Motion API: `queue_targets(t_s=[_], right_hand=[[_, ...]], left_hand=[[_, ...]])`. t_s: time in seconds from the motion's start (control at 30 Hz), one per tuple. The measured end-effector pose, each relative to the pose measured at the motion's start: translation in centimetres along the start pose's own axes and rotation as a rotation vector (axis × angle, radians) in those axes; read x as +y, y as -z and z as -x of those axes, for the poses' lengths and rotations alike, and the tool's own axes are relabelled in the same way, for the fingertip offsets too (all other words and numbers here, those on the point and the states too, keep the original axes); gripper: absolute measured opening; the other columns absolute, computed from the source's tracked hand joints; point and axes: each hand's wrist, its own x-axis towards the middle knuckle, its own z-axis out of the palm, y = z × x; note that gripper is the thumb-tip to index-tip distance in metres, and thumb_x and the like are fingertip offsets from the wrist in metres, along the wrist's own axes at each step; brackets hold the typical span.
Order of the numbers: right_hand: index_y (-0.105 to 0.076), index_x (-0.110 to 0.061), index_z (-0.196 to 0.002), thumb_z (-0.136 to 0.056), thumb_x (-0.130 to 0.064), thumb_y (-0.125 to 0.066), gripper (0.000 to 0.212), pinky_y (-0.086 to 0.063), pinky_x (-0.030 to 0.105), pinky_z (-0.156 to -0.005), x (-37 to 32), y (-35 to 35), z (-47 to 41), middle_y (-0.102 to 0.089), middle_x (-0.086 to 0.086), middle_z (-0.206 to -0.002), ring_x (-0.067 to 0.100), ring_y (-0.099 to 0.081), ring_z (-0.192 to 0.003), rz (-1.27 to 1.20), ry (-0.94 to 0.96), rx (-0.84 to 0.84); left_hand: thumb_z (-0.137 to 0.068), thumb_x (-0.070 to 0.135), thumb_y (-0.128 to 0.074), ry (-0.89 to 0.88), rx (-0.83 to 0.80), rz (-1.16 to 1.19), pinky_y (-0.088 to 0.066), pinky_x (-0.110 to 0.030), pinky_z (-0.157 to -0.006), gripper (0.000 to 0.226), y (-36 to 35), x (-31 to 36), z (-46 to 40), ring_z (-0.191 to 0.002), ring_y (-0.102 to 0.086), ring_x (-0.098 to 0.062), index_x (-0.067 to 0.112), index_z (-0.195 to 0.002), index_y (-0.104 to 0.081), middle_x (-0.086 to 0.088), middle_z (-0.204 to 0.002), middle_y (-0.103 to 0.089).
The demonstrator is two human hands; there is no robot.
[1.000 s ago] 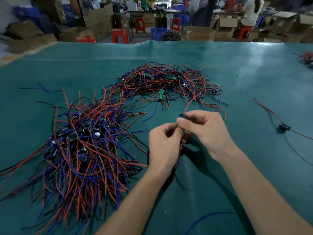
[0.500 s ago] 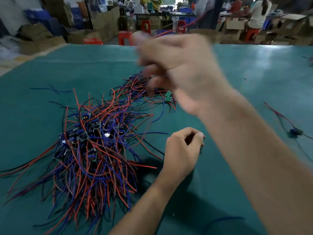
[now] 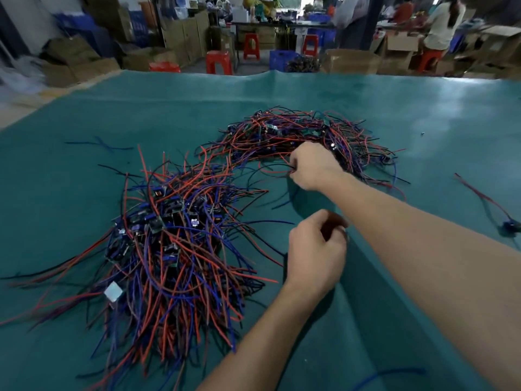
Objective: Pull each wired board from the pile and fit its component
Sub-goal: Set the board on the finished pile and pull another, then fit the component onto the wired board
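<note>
Across a green-covered worktop (image 3: pixel 423 114) in a busy workshop, a person reaches the right hand (image 3: pixel 313 167) into the far pile of wired boards (image 3: pixel 304 136) at upper centre of the frame, the fingers curled down into the red, blue and black wires at the pile's near edge, pinching wires there; which board they belong to cannot be told. Small green boards show among the wires of that pile. The left hand (image 3: pixel 315 255) hovers lower in the frame, just right of centre, its fingers curled with thumb and fingertips drawn together; whether it holds a small part between them cannot be told. A second, larger pile (image 3: pixel 169 244) of wired boards spreads over the left half of the frame, its long red and blue wires trailing toward the lower left corner, with dark components clustered near its middle. A single wired piece (image 3: pixel 507 224) lies well apart at the right edge, and a loose blue wire (image 3: pixel 394 372) curves along the bottom right. Beyond the worktop, at the top of the frame, stand red stools (image 3: pixel 218 62), cardboard boxes (image 3: pixel 352 62) and blue crates (image 3: pixel 282 59), with other people at a far table.
</note>
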Motion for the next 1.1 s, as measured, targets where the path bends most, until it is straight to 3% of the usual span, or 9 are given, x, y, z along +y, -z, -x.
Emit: queue_targets(t_s=[0.2,0.3,0.4,0.53,0.67,0.8,0.87,0.97,1.1], right_hand=[[-0.082,-0.016,-0.100,-0.085,-0.022,-0.081,0.016,-0.049,0.021,-0.089,3.9,0.9,2.7,-0.078,0.003,-0.098,0.014,-0.070,-0.090,-0.467,-0.070,0.251],[-0.082,-0.020,-0.095,-0.083,-0.021,-0.083,0.012,-0.047,0.015,-0.073,5.5,1.5,5.7,-0.075,-0.008,-0.084,-0.004,-0.060,-0.067,-0.732,-0.075,0.356],[-0.081,-0.026,-0.087,-0.086,-0.015,-0.080,0.011,-0.045,0.011,-0.061,6.2,2.3,9.5,-0.074,-0.015,-0.074,-0.004,-0.059,-0.065,-1.084,-0.083,0.436],[-0.081,-0.018,-0.089,-0.087,-0.005,-0.075,0.014,-0.055,0.020,-0.071,5.2,1.7,14.1,-0.078,-0.003,-0.090,0.007,-0.067,-0.080,-1.424,-0.051,0.402],[-0.081,-0.019,-0.086,-0.081,0.014,-0.073,0.034,-0.059,0.028,-0.085,4.2,-0.1,15.9,-0.078,0.003,-0.096,0.014,-0.074,-0.087,-1.238,0.075,0.291],[-0.081,-0.019,-0.084,-0.079,0.024,-0.065,0.045,-0.058,0.024,-0.086,4.6,-0.1,15.9,-0.078,-0.001,-0.097,0.014,-0.075,-0.091,-1.124,0.135,0.168],[-0.081,-0.023,-0.078,-0.078,0.021,-0.065,0.047,-0.056,0.020,-0.081,4.8,0.0,15.9,-0.079,-0.003,-0.090,0.011,-0.075,-0.086,-1.120,0.097,0.166],[-0.077,-0.019,-0.074,-0.082,0.004,-0.073,0.025,-0.050,0.022,-0.064,5.1,-0.2,15.5,-0.076,0.000,-0.076,0.009,-0.065,-0.069,-1.185,-0.061,0.257],[-0.080,-0.015,-0.083,-0.086,-0.012,-0.077,0.005,-0.043,0.024,-0.054,5.0,-0.2,15.5,-0.073,0.002,-0.078,0.012,-0.059,-0.070,-1.328,-0.150,0.150]], left_hand=[[-0.086,0.010,-0.055,0.037,0.048,0.025,-0.059,-0.043,-0.073,0.020,-0.1,-0.2,-0.1,-0.065,-0.062,-0.020,0.021,-0.093,-0.070,0.004,-0.083,-0.073],[-0.086,0.012,-0.056,0.058,0.066,0.036,-0.059,-0.043,-0.072,0.019,-0.1,-0.1,-0.2,-0.065,-0.063,-0.026,0.022,-0.098,-0.067,0.002,-0.083,-0.073],[-0.091,0.015,-0.053,0.075,0.070,0.119,-0.055,-0.033,-0.056,0.015,-0.2,-0.3,-0.3,-0.054,-0.058,-0.018,0.023,-0.100,-0.062,0.000,-0.082,-0.071],[-0.103,0.034,-0.044,0.082,0.045,0.216,-0.050,-0.030,-0.048,0.026,-0.3,-0.3,-0.4,-0.057,-0.061,-0.013,0.022,-0.092,-0.064,-0.003,-0.079,-0.072],[-0.093,0.059,-0.038,0.100,0.079,0.251,-0.048,-0.035,-0.053,0.049,-0.4,-0.5,-0.5,-0.050,-0.057,-0.020,0.022,-0.078,-0.068,-0.002,-0.066,-0.066],[-0.097,0.047,-0.044,0.069,0.173,0.278,-0.044,-0.039,-0.058,0.042,-0.1,-0.8,-0.8,-0.058,-0.052,-0.020,0.014,-0.079,-0.064,-0.005,-0.066,-0.057],[-0.104,0.033,-0.048,0.066,0.161,0.276,-0.040,-0.033,-0.055,0.033,0.0,-0.8,-0.8,-0.055,-0.048,-0.019,0.013,-0.082,-0.063,-0.003,-0.062,-0.055],[-0.103,0.020,-0.057,0.057,0.122,0.290,-0.043,-0.025,-0.051,0.018,-0.1,-0.8,-0.7,-0.052,-0.052,-0.011,0.013,-0.089,-0.066,0.001,-0.065,-0.062],[-0.095,0.013,-0.069,0.007,0.046,0.273,-0.054,-0.036,-0.071,0.004,-0.1,-0.7,-0.6,-0.071,-0.065,-0.015,0.010,-0.093,-0.072,-0.003,-0.083,-0.076]])
